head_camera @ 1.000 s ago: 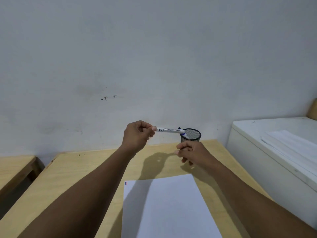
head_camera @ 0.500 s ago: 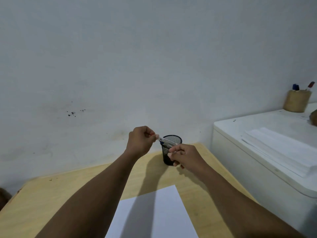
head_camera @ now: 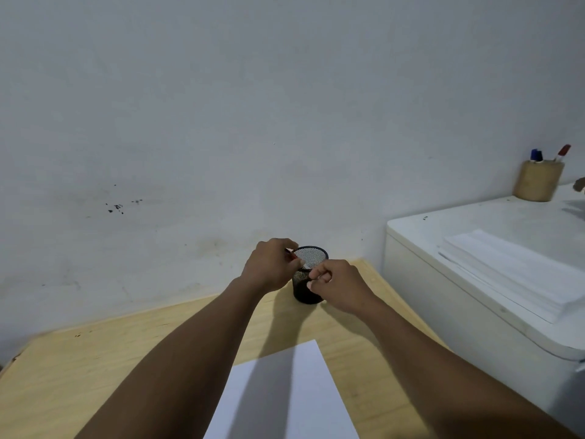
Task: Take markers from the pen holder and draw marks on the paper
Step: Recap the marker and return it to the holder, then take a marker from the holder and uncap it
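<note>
Marker [head_camera: 292, 255] mostly hidden in left hand [head_camera: 269, 267] pinch, axis 10-to-4 into pen holder [head_camera: 308, 280]. Right hand [head_camera: 340, 288] curled; contents unclear.

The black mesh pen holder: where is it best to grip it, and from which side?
Probably around the lower wall of the black mesh pen holder, from the right. It stands upright and round, and its left rim is crowded by the left hand; the right hand is already beside it.
</note>
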Demonstrator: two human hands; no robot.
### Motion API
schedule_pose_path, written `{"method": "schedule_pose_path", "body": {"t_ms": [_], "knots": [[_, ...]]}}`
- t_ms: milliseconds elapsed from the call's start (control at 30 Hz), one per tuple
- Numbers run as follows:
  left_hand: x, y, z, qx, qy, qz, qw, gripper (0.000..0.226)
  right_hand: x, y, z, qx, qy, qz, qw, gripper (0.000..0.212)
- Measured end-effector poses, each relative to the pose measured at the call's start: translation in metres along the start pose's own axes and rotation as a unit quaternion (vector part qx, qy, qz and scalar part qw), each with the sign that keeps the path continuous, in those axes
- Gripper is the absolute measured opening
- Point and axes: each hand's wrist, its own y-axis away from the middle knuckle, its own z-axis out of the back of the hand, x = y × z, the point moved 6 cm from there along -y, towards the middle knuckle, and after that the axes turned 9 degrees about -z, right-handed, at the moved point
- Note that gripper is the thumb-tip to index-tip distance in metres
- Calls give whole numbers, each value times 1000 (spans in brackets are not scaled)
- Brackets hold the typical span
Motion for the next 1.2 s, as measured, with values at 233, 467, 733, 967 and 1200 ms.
{"method": "schedule_pose_path", "body": {"t_ms": [233, 467, 733, 967, 1200], "knots": [[11, 33, 43, -11, -21, 13, 1000, 55, 26, 12, -3, 8, 24, 11, 1000, 9], [59, 99, 97, 5, -26, 77, 997, 47, 81, 38, -52, 35, 77, 73, 994, 12], [87, 107, 105, 9, -5, 98, 995, 43, 86, 35, -61, 33, 92, 66, 993, 11], [51, 44, 58, 29, 13, 37, 999, 37, 60, 7, -20, -11, 66, 15, 998, 11], [25, -12, 23, 79, -26, -29, 996, 45, 52, -13, -4, -23, 48, 18, 998, 20]]}}
